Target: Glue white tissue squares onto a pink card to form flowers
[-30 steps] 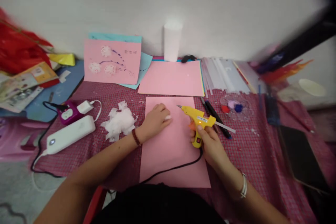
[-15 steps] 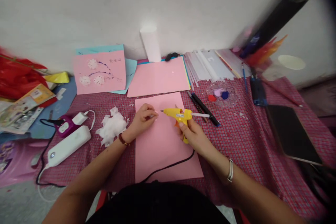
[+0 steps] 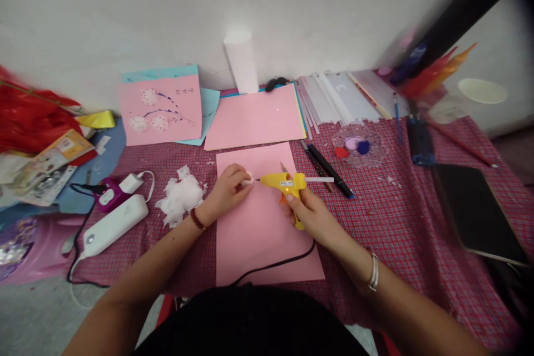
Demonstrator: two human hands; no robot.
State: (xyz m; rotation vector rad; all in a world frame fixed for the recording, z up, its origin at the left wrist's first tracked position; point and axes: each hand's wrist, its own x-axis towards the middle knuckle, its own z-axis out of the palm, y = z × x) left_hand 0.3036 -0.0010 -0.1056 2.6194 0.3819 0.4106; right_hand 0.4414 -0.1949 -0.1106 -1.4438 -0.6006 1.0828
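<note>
My right hand [image 3: 306,211] grips the handle of a yellow glue gun [image 3: 283,182], with a white glue stick [image 3: 319,179] out of its back end. The gun's nozzle points left and touches or nearly touches a small white piece [image 3: 247,179]. My left hand [image 3: 230,186] pinches that piece between its fingertips. Both hands are over a pink sheet [image 3: 254,239] on the checked cloth. To the left of my left hand lies a heap of white torn pieces [image 3: 182,196].
Behind stand a pink card with white blossoms [image 3: 162,105], stacked pink paper [image 3: 254,117] and a white roll [image 3: 242,64]. Markers [image 3: 331,169] and a clear palette [image 3: 361,147] lie right. A power strip [image 3: 114,225] is left; a black cord [image 3: 279,262] crosses the sheet.
The white piece in my left fingers now shows more clearly next to the nozzle. The view has shifted slightly; both hands keep nearly the same place.
</note>
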